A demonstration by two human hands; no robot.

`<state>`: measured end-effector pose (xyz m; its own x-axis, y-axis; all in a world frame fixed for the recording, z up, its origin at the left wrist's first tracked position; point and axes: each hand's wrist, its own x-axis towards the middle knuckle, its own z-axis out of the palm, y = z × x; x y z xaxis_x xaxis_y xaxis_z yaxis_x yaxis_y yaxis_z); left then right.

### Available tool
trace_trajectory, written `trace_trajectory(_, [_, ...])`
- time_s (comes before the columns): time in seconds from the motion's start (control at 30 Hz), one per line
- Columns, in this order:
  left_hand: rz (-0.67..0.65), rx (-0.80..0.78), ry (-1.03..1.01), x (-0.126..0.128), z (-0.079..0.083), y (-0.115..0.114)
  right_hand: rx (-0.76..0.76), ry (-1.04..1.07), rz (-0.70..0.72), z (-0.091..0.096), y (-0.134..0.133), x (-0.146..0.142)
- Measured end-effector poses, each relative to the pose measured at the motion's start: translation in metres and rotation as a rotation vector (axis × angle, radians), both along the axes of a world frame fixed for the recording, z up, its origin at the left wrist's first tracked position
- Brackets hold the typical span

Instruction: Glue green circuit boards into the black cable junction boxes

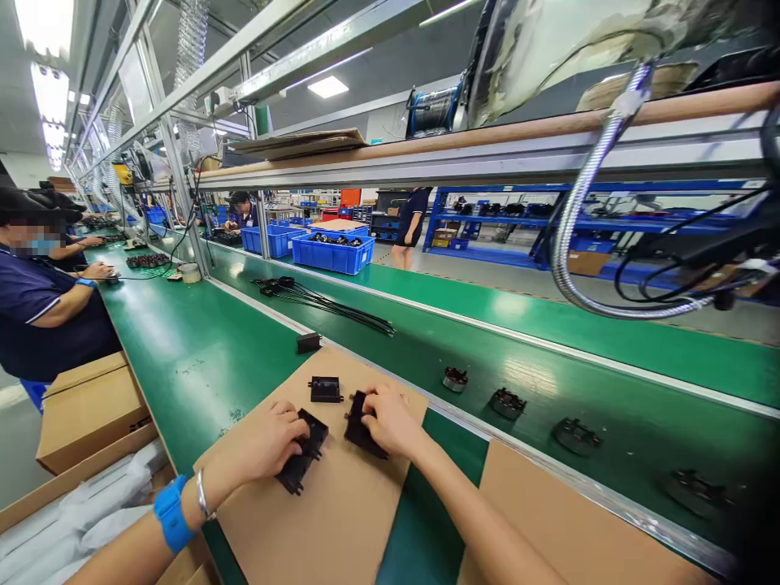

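Note:
My left hand, with a blue wristband and a metal bangle at its wrist, has its fingers closed on a black plastic box. Another black box section lies right against it; whether the two are joined I cannot tell. To the right, my right hand grips a second black plastic box, its fingertips over the near top. Both rest on a brown cardboard sheet. A small rectangular black box lies flat at the sheet's far end, and one more black box sits just beyond it.
Round black-and-metal parts stand in a row on the green conveyor. Black cables lie farther along. Blue bins stand behind. A flexible metal hose hangs at right. Cartons and a co-worker are at left.

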<state>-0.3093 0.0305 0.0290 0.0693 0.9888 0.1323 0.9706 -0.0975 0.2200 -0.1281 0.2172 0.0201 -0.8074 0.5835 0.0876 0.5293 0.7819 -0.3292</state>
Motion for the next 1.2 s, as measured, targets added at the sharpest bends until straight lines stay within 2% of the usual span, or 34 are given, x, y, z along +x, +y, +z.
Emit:
trace_trajectory(0.1, [0.06,0.028,0.019,-0.006,-0.008,-0.017,-0.024,-0.003,0.256,-0.003,-0.01,-0.011])
trace_trajectory(0.17, [0.126,0.051,0.037,-0.017,-0.014,-0.026,-0.027,-0.005,0.371,-0.009,-0.014,-0.026])
trace_trajectory(0.3, [0.291,0.127,0.082,-0.043,-0.015,-0.036,-0.025,0.006,0.436,-0.017,-0.021,-0.046])
trace_trajectory(0.37, [0.343,0.174,0.094,-0.051,-0.009,-0.033,-0.012,0.022,0.42,-0.012,-0.03,-0.032])
trace_trajectory(0.47, [0.334,0.237,0.082,-0.041,0.006,-0.007,0.015,0.035,0.388,0.005,-0.055,0.029])
trace_trajectory(0.53, [0.243,0.259,0.049,-0.013,0.014,0.024,0.03,0.049,0.342,0.016,-0.079,0.087])
trace_trajectory(0.57, [0.169,0.259,0.026,0.009,0.017,0.043,0.036,0.054,0.298,0.019,-0.093,0.118])
trace_trajectory(0.63, [-0.013,0.238,-0.023,0.067,0.019,0.08,0.038,0.045,0.163,0.02,-0.122,0.175])
trace_trajectory(0.7, [-0.195,0.205,-0.066,0.137,0.015,0.111,0.029,0.009,-0.011,0.013,-0.147,0.222])
trace_trajectory(0.8, [-0.398,0.159,-0.111,0.239,0.001,0.141,-0.008,-0.057,-0.223,-0.008,-0.173,0.27])
trace_trajectory(0.9, [-0.48,0.113,-0.145,0.306,-0.019,0.151,-0.067,-0.035,-0.327,-0.027,-0.181,0.3])
trace_trajectory(1.0, [-0.473,0.083,-0.188,0.331,-0.037,0.152,-0.115,0.097,-0.365,-0.039,-0.175,0.323])
trace_trajectory(1.13, [-0.495,0.073,-0.239,0.328,-0.052,0.154,-0.079,0.296,-0.301,-0.059,-0.154,0.342])
trace_trajectory(1.2, [-0.513,0.076,-0.253,0.323,-0.059,0.162,-0.024,0.309,-0.264,-0.071,-0.142,0.344])
